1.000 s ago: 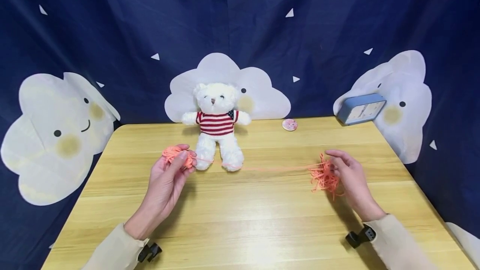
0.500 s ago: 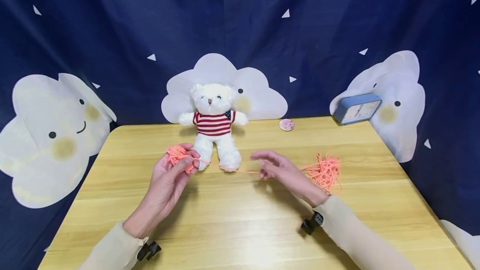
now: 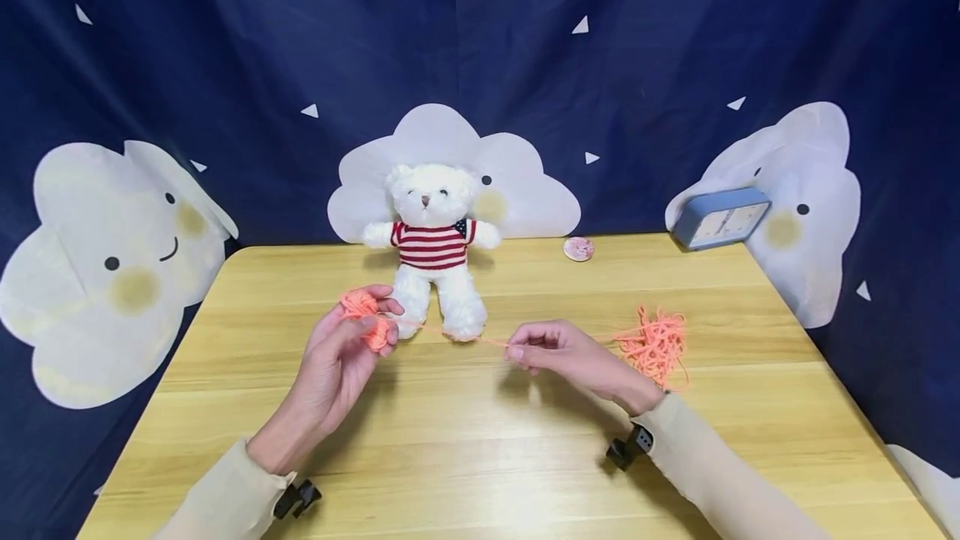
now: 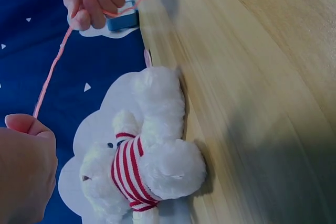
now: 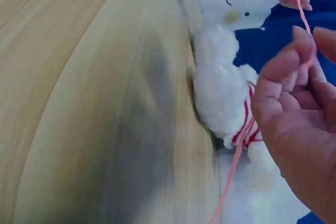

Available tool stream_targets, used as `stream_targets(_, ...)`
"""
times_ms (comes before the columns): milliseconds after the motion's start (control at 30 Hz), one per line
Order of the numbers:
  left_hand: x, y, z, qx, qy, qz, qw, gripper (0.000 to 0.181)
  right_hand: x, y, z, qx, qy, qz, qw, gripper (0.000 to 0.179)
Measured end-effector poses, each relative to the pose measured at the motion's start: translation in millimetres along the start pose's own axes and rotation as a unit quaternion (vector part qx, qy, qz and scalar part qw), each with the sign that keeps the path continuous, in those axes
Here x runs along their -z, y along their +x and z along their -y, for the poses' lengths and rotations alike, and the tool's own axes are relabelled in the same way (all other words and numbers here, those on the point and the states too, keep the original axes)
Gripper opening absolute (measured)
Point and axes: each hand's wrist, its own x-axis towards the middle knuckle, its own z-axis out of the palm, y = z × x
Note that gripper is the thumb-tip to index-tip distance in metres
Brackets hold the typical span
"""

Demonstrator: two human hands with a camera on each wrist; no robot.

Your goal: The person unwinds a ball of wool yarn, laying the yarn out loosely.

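Note:
My left hand (image 3: 333,357) grips a small wound bundle of coral yarn (image 3: 363,307) in front of the teddy bear's legs. A single yarn strand (image 4: 51,72) runs taut from it to my right hand (image 3: 573,357), whose thumb and fingers pinch it. From the right hand the strand (image 5: 231,174) trails on to a loose heap of yarn (image 3: 655,347) lying on the table at the right. In the left wrist view the back of the left hand hides the bundle.
A white teddy bear (image 3: 433,248) in a striped shirt sits at the back of the wooden table (image 3: 480,448). Behind to the right are a round pink badge (image 3: 578,249) and a blue clock (image 3: 722,217). A dark blue cloth (image 3: 510,48) with clouds hangs behind.
My right hand has moved left from the yarn heap towards the middle and now pinches the strand. The left hand stays near the bear's legs, still holding the bundle.

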Motion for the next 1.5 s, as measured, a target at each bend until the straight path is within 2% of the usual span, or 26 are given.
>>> stream_targets(233,4.1,-2.4,-1.1,-0.007,0.042,-0.010,0.9991,0.034,16,-22.2,3,0.023,-0.009,-0.083,0.9962,0.027)
stream_targets(367,5.6,-3.0,-0.3,-0.013,0.047,-0.016,0.9987,0.032,24,-33.3,6,0.036,-0.019,-0.125,0.9913,0.030)
stream_targets(500,6.9,-3.7,0.2,-0.015,0.048,-0.038,0.9980,0.030,33,-43.6,10,0.050,-0.012,-0.159,0.9859,0.029)
stream_targets(700,9.1,-4.2,0.2,-0.020,0.064,-0.061,0.9959,0.029,45,-56.4,13,0.093,0.048,-0.187,0.9768,0.022)
stream_targets(967,10.7,-5.3,-2.8,-0.026,0.060,-0.069,0.9955,0.028,60,-75.1,12,0.133,0.086,-0.207,0.9653,0.021)
stream_targets(1133,12.3,-6.5,-3.6,-0.011,0.053,-0.058,0.9969,0.027,67,-81.3,12,0.148,0.130,-0.237,0.9514,0.026)
stream_targets(1267,13.0,-6.2,-3.3,-0.002,0.059,-0.082,0.9949,0.022,74,-85.2,13,0.166,0.160,-0.267,0.9355,0.029)
stream_targets(1400,14.1,-5.6,-3.5,-0.016,0.059,-0.110,0.9921,0.020,81,-92.0,12,0.181,0.180,-0.293,0.9216,0.028)
stream_targets(1500,15.5,-5.6,-4.2,-0.032,0.055,-0.113,0.9915,0.019,86,-96.9,9,0.184,0.189,-0.302,0.9161,0.027)
